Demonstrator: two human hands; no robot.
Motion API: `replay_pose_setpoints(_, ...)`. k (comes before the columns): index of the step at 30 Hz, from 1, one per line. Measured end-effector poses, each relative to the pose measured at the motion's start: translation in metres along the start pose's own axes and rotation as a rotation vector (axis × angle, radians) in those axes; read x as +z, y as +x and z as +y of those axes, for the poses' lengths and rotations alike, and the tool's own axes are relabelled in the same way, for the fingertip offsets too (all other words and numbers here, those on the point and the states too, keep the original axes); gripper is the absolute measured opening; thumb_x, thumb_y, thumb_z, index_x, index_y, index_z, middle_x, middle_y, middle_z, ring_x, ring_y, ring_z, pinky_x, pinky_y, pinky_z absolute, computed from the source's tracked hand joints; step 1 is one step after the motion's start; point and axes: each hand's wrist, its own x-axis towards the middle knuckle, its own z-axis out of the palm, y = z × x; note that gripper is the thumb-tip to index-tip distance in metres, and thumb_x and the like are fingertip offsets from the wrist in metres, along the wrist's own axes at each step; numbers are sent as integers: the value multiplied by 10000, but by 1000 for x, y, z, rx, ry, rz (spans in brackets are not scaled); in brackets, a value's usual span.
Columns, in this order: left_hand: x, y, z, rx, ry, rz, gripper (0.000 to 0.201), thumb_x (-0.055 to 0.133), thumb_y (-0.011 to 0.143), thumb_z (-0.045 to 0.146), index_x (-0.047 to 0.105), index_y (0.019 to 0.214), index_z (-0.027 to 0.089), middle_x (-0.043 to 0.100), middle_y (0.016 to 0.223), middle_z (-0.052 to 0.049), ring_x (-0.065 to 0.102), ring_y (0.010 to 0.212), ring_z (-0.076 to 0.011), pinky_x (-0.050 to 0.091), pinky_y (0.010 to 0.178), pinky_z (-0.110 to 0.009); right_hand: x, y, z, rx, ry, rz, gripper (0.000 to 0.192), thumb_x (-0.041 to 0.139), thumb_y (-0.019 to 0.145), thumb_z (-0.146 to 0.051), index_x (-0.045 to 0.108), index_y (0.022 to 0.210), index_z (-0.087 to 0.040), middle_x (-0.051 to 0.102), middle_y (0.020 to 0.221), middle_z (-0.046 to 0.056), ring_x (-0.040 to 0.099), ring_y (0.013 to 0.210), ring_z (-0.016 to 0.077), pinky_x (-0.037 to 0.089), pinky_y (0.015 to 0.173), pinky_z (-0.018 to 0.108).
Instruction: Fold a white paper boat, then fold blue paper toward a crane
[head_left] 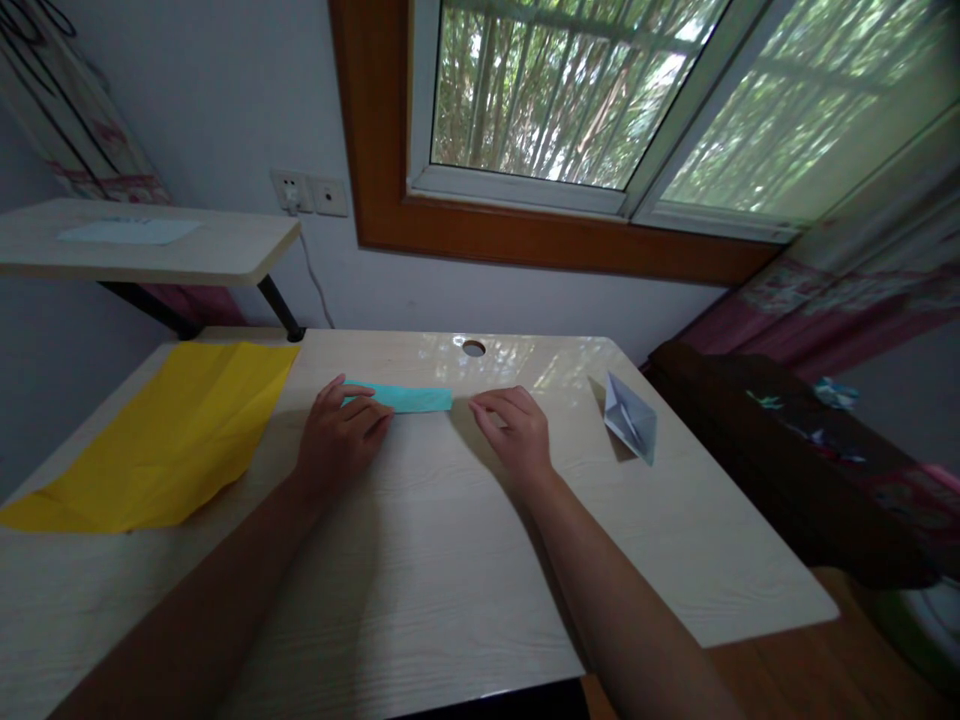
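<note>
A narrow turquoise strip of folded paper (421,400) lies flat across the desk. My left hand (337,430) covers its left end, fingers bent over and pressing on it, with the thumb at its lower edge. Just past the strip's right end is my right hand (517,430), apart from the paper. Its thumb and fingertips are drawn together in a pinch, and nothing shows between them. To the right of that hand, a folded white paper piece (631,420) with pointed corners stands on the desk.
A large yellow sheet (172,430) spreads over the desk's left side. Behind it, a raised shelf (255,250) on black legs carries a pale sheet (127,232). The desk (450,580) has a round cable hole (474,348) near its back edge, below a window.
</note>
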Motion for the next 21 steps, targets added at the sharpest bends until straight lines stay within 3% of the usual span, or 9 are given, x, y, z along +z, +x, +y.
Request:
replay_pose_setpoints(3, 2, 0, -1, -11, 1, 5, 97, 642, 908, 217, 728, 946, 240, 760, 914, -22, 664, 1035, -247, 393, 1135, -559, 3, -1, 1, 66, 33, -4, 124, 623, 953, -216, 745, 948, -238, 749, 892, 59, 672, 846, 210, 544, 785, 395)
replay_pose_setpoints(5, 2, 0, 0, -10, -5, -5, 105, 635, 914, 221, 729, 956, 242, 758, 925, -25, 663, 1038, -246, 396, 1133, -559, 7, -3, -1, 81, 100, -65, 157, 633, 946, -224, 729, 1069, -246, 730, 1000, 72, 677, 865, 195, 573, 780, 367)
replay_pose_setpoints(9, 3, 1, 4, 47, -60, -55, 124, 620, 928, 205, 726, 976, 249, 759, 947, -19, 650, 1063, -240, 394, 1141, -544, 16, -6, -9, 89, 231, -160, 402, 687, 908, -235, 615, 1301, -278, 637, 1223, 95, 674, 837, 152, 606, 762, 317)
replay_pose_setpoints(11, 4, 1, 5, 79, -94, -70, 132, 618, 929, 192, 725, 982, 249, 759, 949, -16, 641, 1065, -232, 405, 1140, -522, 19, -7, -11, 73, 241, -153, 383, 685, 908, -230, 626, 1283, -284, 635, 1215, 95, 677, 891, 166, 609, 780, 323)
replay_pose_setpoints(15, 5, 0, 5, 102, -112, -67, 128, 626, 928, 188, 723, 989, 245, 752, 942, -14, 624, 1067, -232, 420, 1132, -498, 21, -7, -11, 17, 219, -152, 152, 651, 939, -245, 732, 1067, -256, 698, 1047, 81, 684, 932, 193, 597, 790, 340)
replay_pose_setpoints(21, 3, 1, 5, 121, -109, -55, 112, 643, 920, 194, 725, 982, 240, 747, 929, -17, 618, 1048, -229, 458, 1088, -465, 21, -9, -8, 2, 180, -173, 144, 632, 960, -277, 763, 1002, -235, 730, 951, 74, 688, 863, 186, 583, 767, 337)
